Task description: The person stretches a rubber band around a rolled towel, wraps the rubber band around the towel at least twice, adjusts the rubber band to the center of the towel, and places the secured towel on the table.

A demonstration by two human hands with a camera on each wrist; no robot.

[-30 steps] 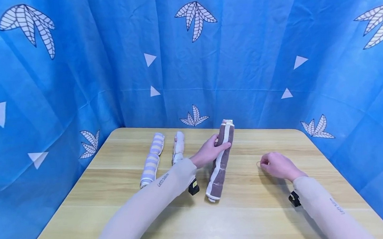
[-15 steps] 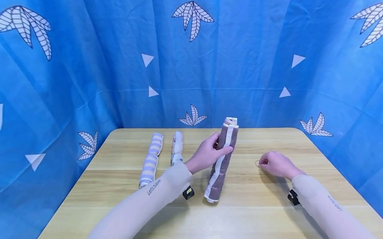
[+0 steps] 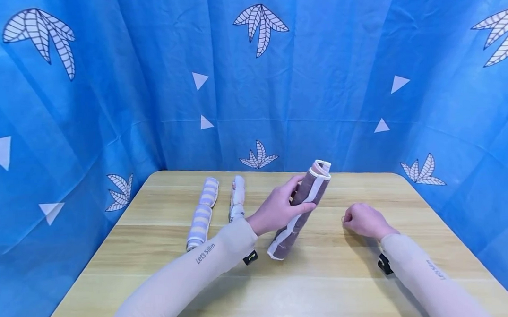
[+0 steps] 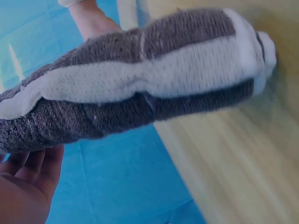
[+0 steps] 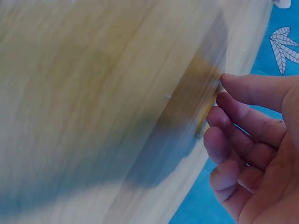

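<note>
My left hand (image 3: pixel 281 205) grips a rolled brown towel (image 3: pixel 304 214) with white stripes, thumb across its front. The roll is tilted, its far end raised to the right and showing the coiled opening. In the left wrist view, the fingers (image 4: pixel 49 170) curl under the towel roll (image 4: pixel 117 86), which fills much of the frame. Over the table's right side, my right hand (image 3: pixel 365 221) pinches a thin yellowish rubber band (image 5: pixel 207 114) between thumb and index finger, close to the wood. Only a small loop of it shows.
Left of the left arm, a purple and yellow striped towel roll (image 3: pixel 202 213) and a whitish patterned roll (image 3: pixel 237 197), each cinched in the middle, lie on the wooden table (image 3: pixel 311 288). A blue curtain (image 3: pixel 318 80) stands behind and at both sides.
The left hand tilts the brown towel roll further, its far end swinging right so the open coil shows, and its near end shifting slightly left. The right hand stays almost in place.
</note>
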